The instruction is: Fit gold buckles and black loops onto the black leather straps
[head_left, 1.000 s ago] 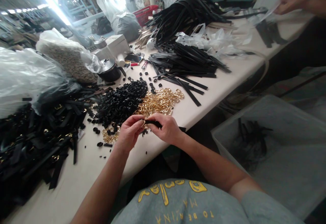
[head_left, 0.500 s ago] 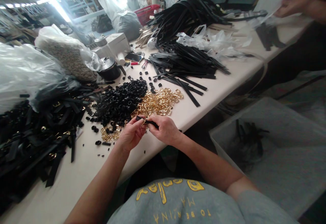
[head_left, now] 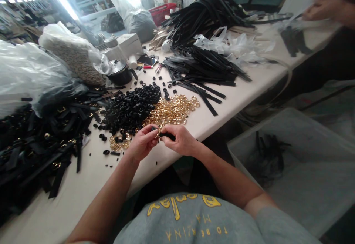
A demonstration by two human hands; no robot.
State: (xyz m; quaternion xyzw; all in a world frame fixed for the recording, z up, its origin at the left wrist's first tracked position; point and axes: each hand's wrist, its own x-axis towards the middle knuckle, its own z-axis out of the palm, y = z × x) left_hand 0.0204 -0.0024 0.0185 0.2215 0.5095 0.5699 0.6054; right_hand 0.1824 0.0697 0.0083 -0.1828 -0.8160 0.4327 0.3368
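Table (head_left: 91, 177): one, pale, smooth top, rounded edge. Bin (head_left: 310, 196): one, translucent plastic, beside the table at right, with a loose tangle of dark strips inside.

Large bags: three, thin crinkled plastic. Clear bag (head_left: 24, 70) at far left; second bag (head_left: 72, 57) behind the rings, full of coarse, grainy matter; third bag (head_left: 140, 23) upright at the back.

Strip piles: three, black, flat, narrow; pieces too many to count. Far pile (head_left: 208, 18) is long and bowed; near pile (head_left: 202, 64) lies flatter, straight, with square-cut ends. Left pile (head_left: 30, 144) is tangled, gold glints among the strips.

Pot (head_left: 119, 75): one, dark body, metal lid. Co-worker's hands (head_left: 324, 9): two, blurred, at upper right, by thin plastic.

Left hand (head_left: 144, 142): thumb and finger pinched together on one end of the held strip. Right hand (head_left: 180, 140): fingers curled closed around the same strip.

Held strip (head_left: 169, 136): one, black, between both hands, above the near table edge. Phone (head_left: 148, 60): one, flat, glossy.

Ring heap (head_left: 130, 109): one, small black loops, uncountable. Buckle heaps: two, shiny gold open frames; larger heap (head_left: 177, 109) touching the rings, smaller heap (head_left: 120, 143) nearer the left wrist. Held buckle (head_left: 159, 133): one gold piece at the fingertips; cannot tell whether it encircles the strip.
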